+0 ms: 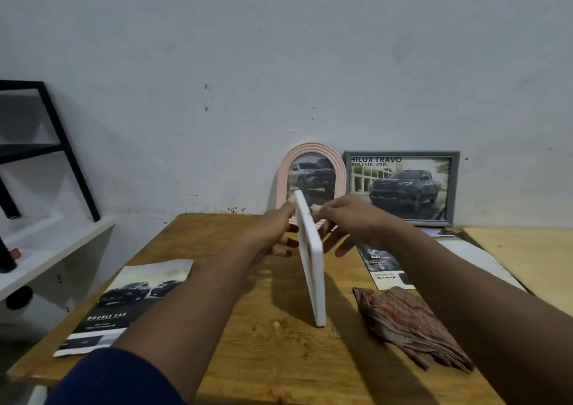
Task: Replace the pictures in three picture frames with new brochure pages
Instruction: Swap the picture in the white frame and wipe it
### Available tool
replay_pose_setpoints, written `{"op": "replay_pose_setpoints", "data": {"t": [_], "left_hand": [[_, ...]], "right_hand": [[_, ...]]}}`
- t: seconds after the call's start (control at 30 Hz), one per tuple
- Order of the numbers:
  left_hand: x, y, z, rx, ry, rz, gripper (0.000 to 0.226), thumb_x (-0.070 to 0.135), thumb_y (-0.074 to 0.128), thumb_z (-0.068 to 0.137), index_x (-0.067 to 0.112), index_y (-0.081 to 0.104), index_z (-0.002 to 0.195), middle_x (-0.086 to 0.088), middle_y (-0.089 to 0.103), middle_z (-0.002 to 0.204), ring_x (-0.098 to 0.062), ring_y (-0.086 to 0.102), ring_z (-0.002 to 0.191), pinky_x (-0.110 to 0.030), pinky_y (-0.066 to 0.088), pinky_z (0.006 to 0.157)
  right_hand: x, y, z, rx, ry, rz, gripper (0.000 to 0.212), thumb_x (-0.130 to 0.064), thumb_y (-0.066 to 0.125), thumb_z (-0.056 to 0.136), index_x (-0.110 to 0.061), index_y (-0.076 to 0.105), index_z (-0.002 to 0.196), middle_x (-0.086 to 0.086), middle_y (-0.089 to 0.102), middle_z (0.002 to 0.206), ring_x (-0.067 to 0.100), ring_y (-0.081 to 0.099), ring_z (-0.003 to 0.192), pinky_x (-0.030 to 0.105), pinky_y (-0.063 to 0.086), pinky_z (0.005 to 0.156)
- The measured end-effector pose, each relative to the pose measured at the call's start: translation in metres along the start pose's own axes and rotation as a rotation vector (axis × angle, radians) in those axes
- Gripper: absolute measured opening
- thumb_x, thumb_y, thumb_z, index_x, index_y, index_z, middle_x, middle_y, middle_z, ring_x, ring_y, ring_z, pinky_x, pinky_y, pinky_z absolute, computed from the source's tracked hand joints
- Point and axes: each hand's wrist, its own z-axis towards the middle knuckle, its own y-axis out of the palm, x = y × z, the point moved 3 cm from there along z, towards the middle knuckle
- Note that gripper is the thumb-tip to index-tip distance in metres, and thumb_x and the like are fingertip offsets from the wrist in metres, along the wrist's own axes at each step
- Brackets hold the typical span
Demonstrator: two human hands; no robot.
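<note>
A white picture frame (311, 262) is held edge-on above the wooden table (263, 342), seen almost from its side. My left hand (273, 234) grips its left face near the top, and my right hand (347, 221) grips its right face there. A pink arched frame (311, 156) with a car picture leans on the wall behind them. To its right, a grey rectangular frame (403, 187) holds a dark pickup picture. A car brochure page (124, 305) lies on the table's left, and another brochure (384, 268) lies partly under my right arm.
A folded red-patterned cloth (412, 327) lies on the table at the right. A white shelf (46, 249) with a black metal stand (62, 144) is at the left. A second table surface (527, 256) adjoins on the right. The wall is close behind.
</note>
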Motion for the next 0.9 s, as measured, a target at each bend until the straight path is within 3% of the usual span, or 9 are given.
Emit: {"op": "replay_pose_setpoints", "data": {"t": [0.1, 0.2, 0.33, 0.47, 0.57, 0.63, 0.8, 0.9], "left_hand": [[0.000, -0.021, -0.004, 0.104, 0.026, 0.078, 0.055, 0.060, 0.043, 0.100, 0.014, 0.058, 0.127, -0.007, 0.067, 0.105, -0.025, 0.068, 0.091, -0.037, 0.058, 0.074], [-0.019, -0.046, -0.004, 0.141, -0.017, 0.166, 0.044, 0.042, 0.052, 0.103, 0.011, 0.057, 0.135, -0.007, 0.070, 0.105, -0.023, 0.072, 0.089, -0.035, 0.059, 0.074], [-0.059, -0.063, -0.005, 0.126, -0.113, 0.196, 0.041, 0.041, 0.054, 0.102, 0.012, 0.062, 0.131, -0.008, 0.074, 0.105, -0.025, 0.074, 0.091, -0.043, 0.059, 0.089], [-0.084, -0.053, -0.010, 0.120, -0.111, 0.238, 0.030, 0.038, 0.052, 0.104, 0.016, 0.065, 0.119, -0.001, 0.072, 0.098, -0.016, 0.071, 0.084, -0.025, 0.058, 0.065], [-0.096, -0.043, -0.003, 0.113, -0.052, 0.341, 0.026, 0.038, 0.055, 0.102, 0.020, 0.068, 0.116, -0.001, 0.073, 0.108, -0.020, 0.071, 0.096, -0.041, 0.058, 0.090], [-0.097, -0.038, -0.001, 0.130, -0.023, 0.413, 0.017, 0.039, 0.055, 0.101, 0.026, 0.066, 0.104, -0.001, 0.073, 0.109, -0.021, 0.069, 0.100, -0.044, 0.055, 0.095], [-0.100, -0.034, -0.001, 0.152, 0.035, 0.590, 0.030, 0.042, 0.053, 0.102, 0.021, 0.069, 0.116, 0.000, 0.072, 0.112, -0.020, 0.067, 0.103, -0.031, 0.049, 0.081], [-0.110, -0.034, 0.003, 0.148, 0.023, 0.643, 0.038, 0.050, 0.051, 0.099, 0.021, 0.069, 0.115, 0.000, 0.071, 0.113, -0.020, 0.065, 0.103, -0.033, 0.050, 0.081]], "right_hand": [[0.002, 0.019, 0.011, 0.009, -0.039, -0.099, 0.026, -0.027, 0.050, 0.103, -0.011, 0.068, 0.112, 0.016, 0.072, 0.098, 0.029, 0.074, 0.084, 0.037, 0.061, 0.066], [0.018, 0.032, 0.022, 0.083, -0.045, -0.291, 0.023, -0.027, 0.055, 0.101, -0.011, 0.070, 0.107, 0.011, 0.070, 0.100, 0.022, 0.068, 0.087, 0.035, 0.059, 0.072], [0.058, 0.049, 0.028, 0.166, 0.042, -0.483, 0.028, -0.032, 0.061, 0.095, -0.015, 0.065, 0.117, 0.004, 0.067, 0.113, 0.018, 0.060, 0.097, 0.035, 0.055, 0.085], [0.092, 0.064, 0.018, 0.202, 0.068, -0.586, 0.033, -0.034, 0.057, 0.094, -0.018, 0.061, 0.123, 0.004, 0.062, 0.119, 0.021, 0.057, 0.104, 0.037, 0.051, 0.089], [0.107, 0.068, 0.012, 0.275, 0.055, -0.683, 0.031, -0.040, 0.053, 0.093, -0.020, 0.063, 0.115, 0.005, 0.061, 0.115, 0.024, 0.056, 0.106, 0.043, 0.050, 0.091], [0.111, 0.068, 0.011, 0.299, 0.044, -0.700, 0.032, -0.041, 0.051, 0.093, -0.020, 0.063, 0.114, 0.005, 0.060, 0.113, 0.025, 0.054, 0.107, 0.045, 0.050, 0.091], [0.112, 0.066, 0.011, 0.304, 0.043, -0.701, 0.031, -0.037, 0.052, 0.092, -0.019, 0.062, 0.115, 0.006, 0.059, 0.114, 0.026, 0.054, 0.108, 0.044, 0.050, 0.091], [0.113, 0.065, 0.014, 0.300, 0.053, -0.701, 0.031, -0.037, 0.055, 0.091, -0.019, 0.061, 0.116, 0.006, 0.059, 0.117, 0.026, 0.053, 0.110, 0.044, 0.049, 0.092]]}}
